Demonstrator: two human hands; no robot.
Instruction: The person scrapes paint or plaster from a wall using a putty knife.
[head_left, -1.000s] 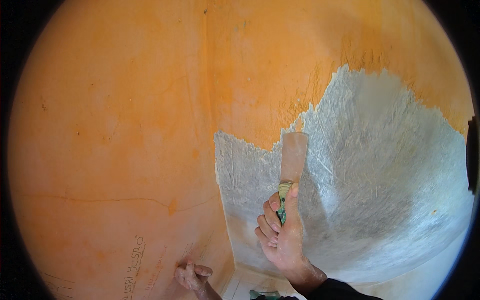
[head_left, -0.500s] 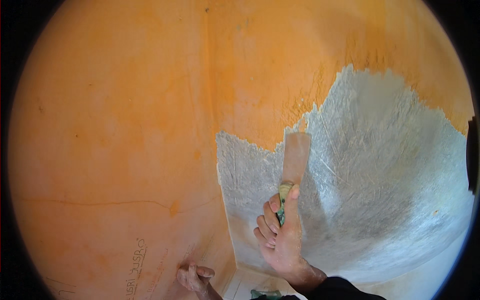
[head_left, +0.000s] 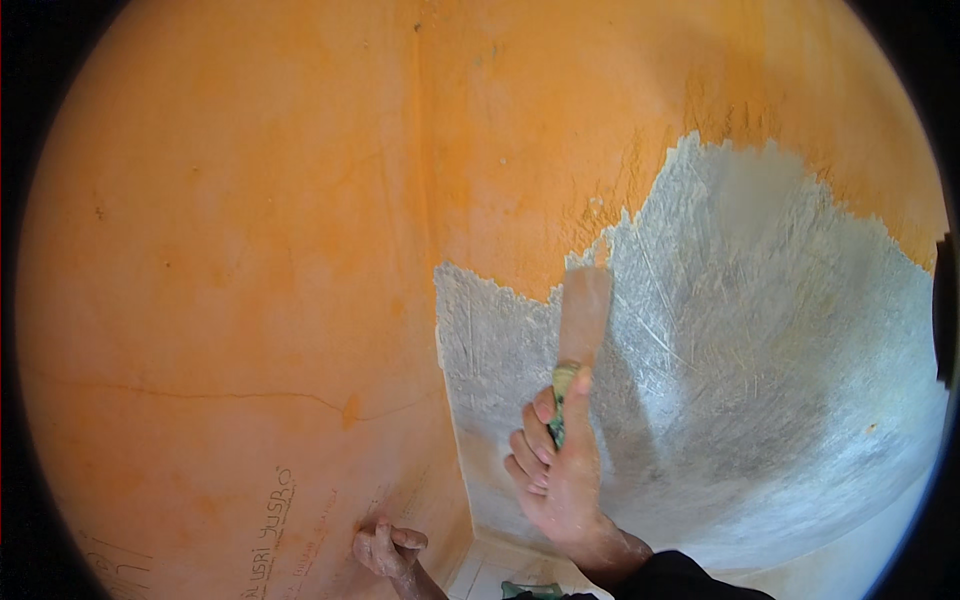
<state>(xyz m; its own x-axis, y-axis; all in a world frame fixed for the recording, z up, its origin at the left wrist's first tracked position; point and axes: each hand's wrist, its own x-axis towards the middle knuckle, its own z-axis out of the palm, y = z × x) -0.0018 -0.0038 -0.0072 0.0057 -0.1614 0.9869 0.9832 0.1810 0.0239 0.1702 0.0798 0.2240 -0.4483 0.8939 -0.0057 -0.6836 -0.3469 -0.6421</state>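
Right hand (head_left: 565, 485): fingers grasping scraper (head_left: 584, 318), centre of frame, blade tip just beside ragged edge of orange paint (head_left: 530, 150). Best: low blade angle, short even strokes. Left hand (head_left: 388, 550), bottom centre-left: fingers clenched.

Your 1 view comes from the left of 2 fisheye cameras on your head, upright and unmirrored. It faces the wall corner (head_left: 424, 180) from nearby, your left hand (head_left: 388, 550) and right hand (head_left: 562, 478) both low in frame.
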